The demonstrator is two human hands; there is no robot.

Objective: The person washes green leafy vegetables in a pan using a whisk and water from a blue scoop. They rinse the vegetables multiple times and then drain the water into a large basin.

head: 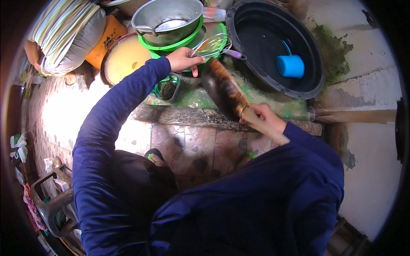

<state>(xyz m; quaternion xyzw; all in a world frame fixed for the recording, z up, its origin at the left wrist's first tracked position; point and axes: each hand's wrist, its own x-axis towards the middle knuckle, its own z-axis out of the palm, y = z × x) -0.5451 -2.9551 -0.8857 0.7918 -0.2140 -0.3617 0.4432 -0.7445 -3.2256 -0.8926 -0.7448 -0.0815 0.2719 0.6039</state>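
Observation:
My right hand [264, 116] grips the pale wooden handle [266, 126] of a frying pan [225, 88], which is tilted on its side, its scorched brown surface blurred. My left hand [184, 60] is above the pan's far end with some fingers apart. At its fingertips are the wire loops of a whisk [213, 46]; its purple handle [233, 53] points right. I cannot tell whether the left hand holds the whisk or only reaches past it. Below that hand sits a small container [174, 88] with a dark scouring pad and green material.
A black tub [237, 22] holds a blue dipper [290, 66]. Metal pots [166, 35] and green basins [142, 41] stack at the back. Left of them are a wide pan of cloudy yellowish liquid [128, 59] and another person [70, 32]. A wooden beam [179, 113] crosses before my feet.

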